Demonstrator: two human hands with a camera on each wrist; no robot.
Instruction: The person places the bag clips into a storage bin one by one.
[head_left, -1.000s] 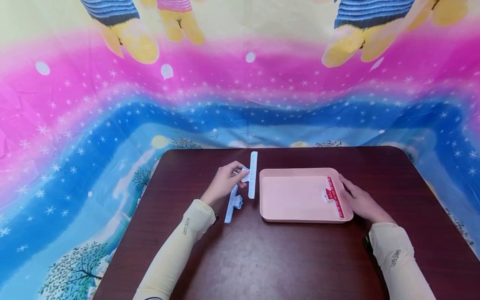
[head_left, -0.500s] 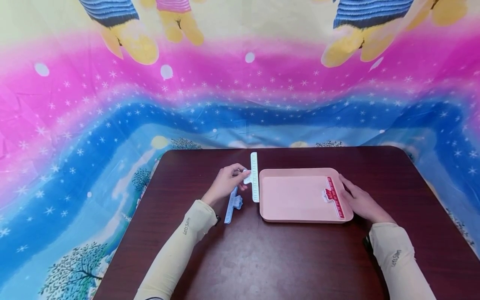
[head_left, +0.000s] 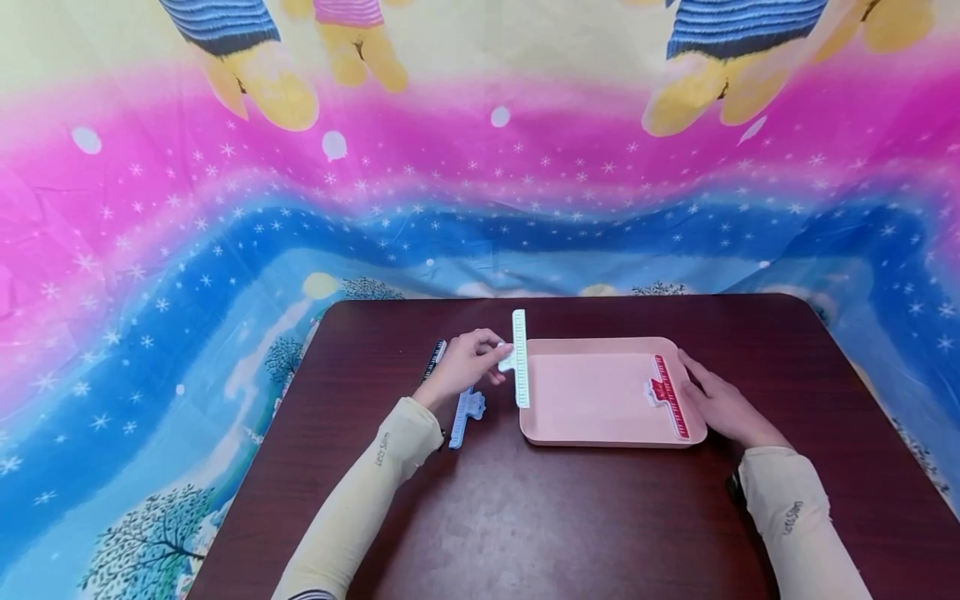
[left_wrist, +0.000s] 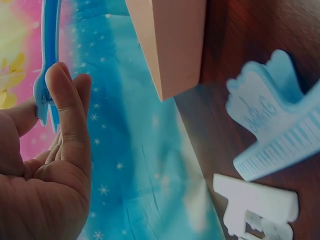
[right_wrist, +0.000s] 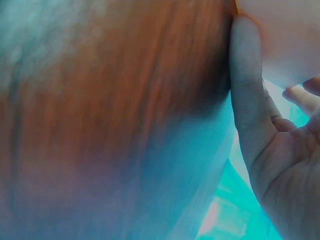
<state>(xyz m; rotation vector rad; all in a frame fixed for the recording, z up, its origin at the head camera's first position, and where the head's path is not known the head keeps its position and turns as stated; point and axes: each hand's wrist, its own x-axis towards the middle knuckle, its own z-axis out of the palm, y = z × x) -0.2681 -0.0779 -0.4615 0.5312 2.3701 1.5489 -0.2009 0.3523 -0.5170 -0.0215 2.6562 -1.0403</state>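
My left hand (head_left: 472,360) pinches a pale blue-white clip (head_left: 521,358) by its handle, its long keyboard-patterned bar upright at the left rim of a pink tray (head_left: 585,433). In the left wrist view the same clip (left_wrist: 51,30) looks blue between thumb and fingers. Whether it touches the tray, I cannot tell. A red-and-white clip (head_left: 669,396) lies inside the tray along the right side. My right hand (head_left: 723,404) rests against the tray's right wall, fingers extended. Below the left wrist, a light blue clip (head_left: 467,418) lies on the table.
A black clip with white key marks (head_left: 432,360) lies left of the left hand, partly hidden by it. The left wrist view has a white clip (left_wrist: 257,200) beside the blue one. The dark wooden table (head_left: 525,517) meets a printed cloth backdrop (head_left: 480,167) behind.
The left hand has moved right with the clip, from left of the tray to its left rim. The black clip has come into sight. The right hand and tray have stayed put.
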